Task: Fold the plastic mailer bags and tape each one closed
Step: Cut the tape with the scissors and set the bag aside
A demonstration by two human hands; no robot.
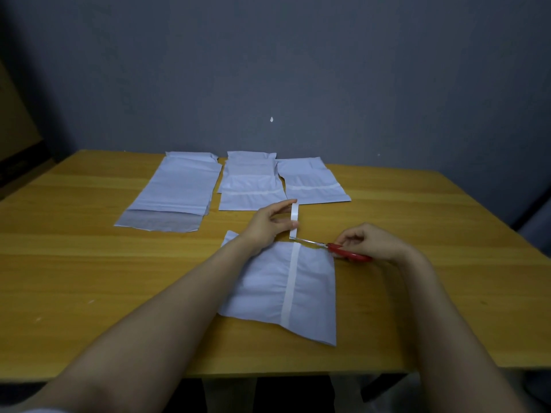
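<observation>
We judge this to be the cutting step on the third bag. In the lower centre of the frame a folded mailer point(262, 290) lies flat on the tabletop point(89, 263). The tape point(289, 281) is pressed down along its length and rises off its far edge. The left hand point(269, 223) pinches that raised end between fingers and thumb and holds it upright. The right hand point(368, 241) is curled round the handles of the red scissors point(343, 251), whose blades meet the tape just where it leaves the bag. The two hands are apart, one on either side of the strip.

Done, as far as we can see: a finished bag point(250, 201) and its neighbour point(313, 186) in the upper centre, each folded with a band of tape across it.

Left to do: the snip itself, then the stack of unfolded mailers point(176, 192) in the upper left of the tabletop — we cannot tell how many it holds. So we are likely short of halfway.
</observation>
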